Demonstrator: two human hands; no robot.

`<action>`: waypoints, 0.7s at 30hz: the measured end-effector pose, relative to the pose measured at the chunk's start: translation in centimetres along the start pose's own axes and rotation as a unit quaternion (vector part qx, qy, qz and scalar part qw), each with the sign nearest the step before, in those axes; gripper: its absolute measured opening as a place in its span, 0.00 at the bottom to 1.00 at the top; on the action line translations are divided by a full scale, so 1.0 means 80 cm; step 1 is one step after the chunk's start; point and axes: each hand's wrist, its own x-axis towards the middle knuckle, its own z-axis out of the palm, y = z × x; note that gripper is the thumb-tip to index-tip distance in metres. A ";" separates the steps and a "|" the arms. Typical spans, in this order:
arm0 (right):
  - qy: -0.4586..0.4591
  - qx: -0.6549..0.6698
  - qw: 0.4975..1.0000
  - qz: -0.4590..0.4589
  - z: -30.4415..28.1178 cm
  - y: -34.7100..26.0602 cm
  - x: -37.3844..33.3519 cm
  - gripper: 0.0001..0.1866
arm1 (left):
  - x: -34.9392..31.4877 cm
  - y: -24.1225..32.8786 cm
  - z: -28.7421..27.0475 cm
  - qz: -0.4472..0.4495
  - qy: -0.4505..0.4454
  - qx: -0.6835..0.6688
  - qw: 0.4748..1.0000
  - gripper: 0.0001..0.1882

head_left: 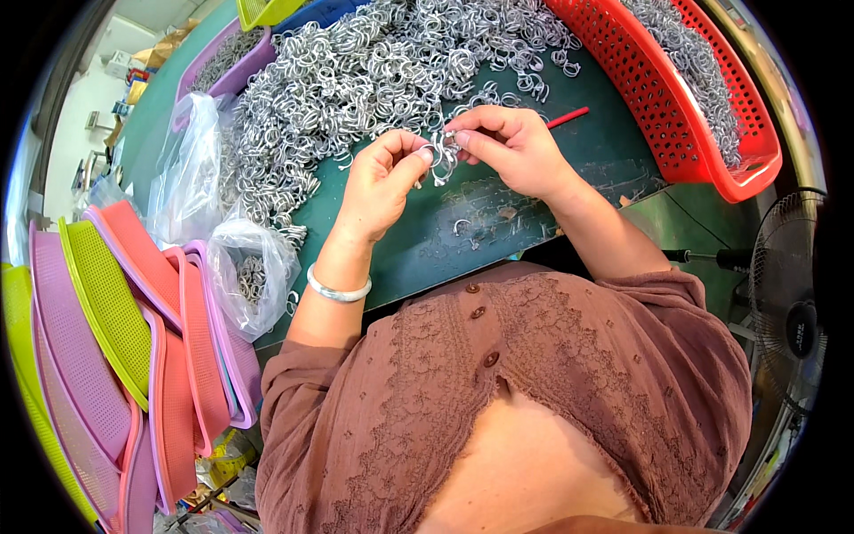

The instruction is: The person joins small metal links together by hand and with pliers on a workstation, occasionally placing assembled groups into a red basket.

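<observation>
Brown buttoned blouse (pixel 409 383) filled the near side. Left hand (pixel 382 182) and right hand (pixel 516 149) each pinched silver C-shaped rings (pixel 442 160), which sat between the two hands, nearer than the ring heap (pixel 374 71).

Looks like a workshop tbh, judging by heaped metal rings (pixel 356 76) on a green table (pixel 378 254), stacked baskets (pixel 105 307) near left, fan (pixel 787 303) right.

The person wears a loose brown blouse (pixel 569 374) with wide sleeves (pixel 302 378), three round brown buttons (pixel 491 359) down the front, lacy flower embroidery (pixel 405 374) on both sides, and a smooth, pale silvery bangle (pixel 339 294) around the left forearm.
</observation>
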 end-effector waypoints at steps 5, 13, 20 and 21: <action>0.021 -0.268 0.943 -0.195 -0.001 0.005 0.001 0.05 | 0.003 -0.005 -0.005 -0.065 -0.032 -0.014 0.997 0.06; 0.034 -0.212 0.967 -0.138 0.002 0.009 -0.001 0.05 | 0.001 -0.002 -0.003 -0.164 -0.035 -0.249 0.954 0.08; -0.015 -0.241 0.943 -0.229 -0.009 -0.001 0.009 0.05 | 0.001 -0.001 -0.007 -0.157 -0.013 -0.250 0.955 0.07; -0.015 -0.240 0.943 -0.230 -0.010 -0.002 0.010 0.05 | 0.002 -0.002 -0.008 -0.137 -0.014 -0.234 0.962 0.07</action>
